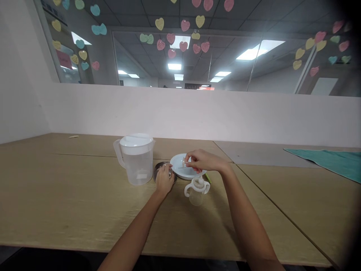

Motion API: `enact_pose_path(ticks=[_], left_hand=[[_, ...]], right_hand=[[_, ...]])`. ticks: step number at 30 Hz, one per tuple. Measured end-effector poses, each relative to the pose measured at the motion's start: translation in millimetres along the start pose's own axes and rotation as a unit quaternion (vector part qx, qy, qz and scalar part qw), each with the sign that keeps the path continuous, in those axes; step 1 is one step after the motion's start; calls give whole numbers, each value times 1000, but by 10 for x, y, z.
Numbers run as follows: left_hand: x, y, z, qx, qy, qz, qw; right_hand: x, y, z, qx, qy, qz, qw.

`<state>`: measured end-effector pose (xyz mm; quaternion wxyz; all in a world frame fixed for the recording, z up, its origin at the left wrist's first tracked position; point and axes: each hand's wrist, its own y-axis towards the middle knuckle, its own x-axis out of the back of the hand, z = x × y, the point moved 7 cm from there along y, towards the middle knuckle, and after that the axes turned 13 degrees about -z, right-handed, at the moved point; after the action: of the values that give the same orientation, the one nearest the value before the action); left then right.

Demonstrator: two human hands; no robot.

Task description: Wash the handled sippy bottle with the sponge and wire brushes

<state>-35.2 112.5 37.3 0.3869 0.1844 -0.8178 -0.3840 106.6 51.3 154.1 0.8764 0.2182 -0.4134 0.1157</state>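
Observation:
Over the white plate [177, 172], my right hand [201, 161] pinches a small translucent piece [184, 162]; its exact kind is too small to tell. My left hand [165, 180] reaches over a dark metal bowl [155, 172], fingers curled down inside its rim. Something pale shows by those fingertips, but I cannot make it out. Nearer to me, below the right hand, a baby bottle [196, 195] with two white handles and a white top stands upright. A thin green stick-like thing [208, 178] lies partly hidden beside the plate.
Left of the bowl stands a clear plastic pitcher [138, 165] with a white lid. A teal cloth [335, 162] lies at the far right of the wooden table [70, 203]. A small flat pale piece [73, 136] rests at the back left, near the white wall [197, 113].

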Motion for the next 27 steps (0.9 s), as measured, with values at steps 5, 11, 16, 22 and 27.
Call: enact_pose_path(ticks=[5, 11, 16, 22, 27], left_hand=[[-19, -8, 13, -12, 35, -2, 999], [-54, -22, 80, 14, 75, 11, 997], [-45, -22, 110, 40, 69, 10, 997], [-45, -14, 124, 51, 84, 20, 995], [-54, -15, 137, 49, 92, 23, 994]], right_hand=[[69, 18, -44, -11, 1, -30, 999], [-50, 18, -158, -68, -21, 40, 997], [-25, -20, -221, -123, -45, 47, 990], [55, -79, -280, -149, -77, 53, 984], [35, -62, -311, -142, -92, 66, 983]])
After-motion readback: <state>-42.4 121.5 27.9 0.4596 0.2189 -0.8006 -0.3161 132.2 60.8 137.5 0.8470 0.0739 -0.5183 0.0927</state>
